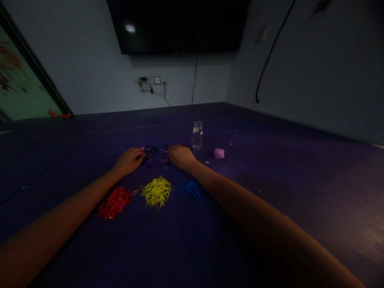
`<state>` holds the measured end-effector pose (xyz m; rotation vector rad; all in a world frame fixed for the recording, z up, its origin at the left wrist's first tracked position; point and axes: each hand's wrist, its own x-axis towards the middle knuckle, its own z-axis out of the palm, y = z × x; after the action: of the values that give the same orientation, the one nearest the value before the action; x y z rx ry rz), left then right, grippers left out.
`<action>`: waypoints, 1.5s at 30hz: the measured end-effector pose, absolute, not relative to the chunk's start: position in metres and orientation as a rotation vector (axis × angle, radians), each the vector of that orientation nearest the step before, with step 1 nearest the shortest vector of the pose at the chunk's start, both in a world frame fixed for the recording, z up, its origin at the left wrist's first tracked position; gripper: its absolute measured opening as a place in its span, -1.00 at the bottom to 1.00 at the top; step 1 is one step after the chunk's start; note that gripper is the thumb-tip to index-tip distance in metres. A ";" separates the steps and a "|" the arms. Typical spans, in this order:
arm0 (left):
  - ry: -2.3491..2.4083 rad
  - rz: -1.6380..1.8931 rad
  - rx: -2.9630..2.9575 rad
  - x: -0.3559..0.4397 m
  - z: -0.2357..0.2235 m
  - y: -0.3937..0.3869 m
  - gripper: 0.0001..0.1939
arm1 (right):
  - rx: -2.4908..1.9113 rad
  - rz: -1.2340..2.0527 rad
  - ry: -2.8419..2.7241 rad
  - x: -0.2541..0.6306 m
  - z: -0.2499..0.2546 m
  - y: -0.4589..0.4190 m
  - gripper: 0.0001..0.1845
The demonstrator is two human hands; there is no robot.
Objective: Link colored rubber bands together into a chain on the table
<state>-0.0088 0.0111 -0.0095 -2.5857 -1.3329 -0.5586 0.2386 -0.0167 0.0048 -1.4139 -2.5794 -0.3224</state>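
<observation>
My left hand rests on the dark surface with its fingers curled in at the left end of a loose pile of black and pink rubber bands. From the other side, my right hand reaches into the same bands, fingers bent down; its fingertips are mostly hidden. What either hand pinches is too small and dim to make out. Closer to me lie three sorted heaps: red rubber bands, yellow rubber bands and blue rubber bands. The blue heap sits beside my right forearm.
An upright clear jar stands just beyond my right hand. To its right is a crumpled pink lump, with small white scraps around. Farther off are a wall with sockets, hanging cables and a large dark screen.
</observation>
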 end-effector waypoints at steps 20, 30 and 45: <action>-1.271 -0.675 -2.598 -0.006 -0.014 0.010 -0.81 | -1.441 -0.313 -2.553 0.238 0.003 -0.016 -0.61; -1.251 -0.765 -2.576 -0.006 -0.016 0.008 -0.80 | -1.402 -0.312 -2.562 0.239 0.004 -0.019 -0.61; -1.276 -0.731 -2.564 -0.006 -0.014 0.008 -0.82 | -1.507 -0.353 -2.548 0.238 0.009 -0.022 -0.66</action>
<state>-0.0058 0.0075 -0.0143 -2.5642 -1.2763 -0.7308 0.2377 -0.0219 0.0085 -1.5073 -2.5479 -0.3527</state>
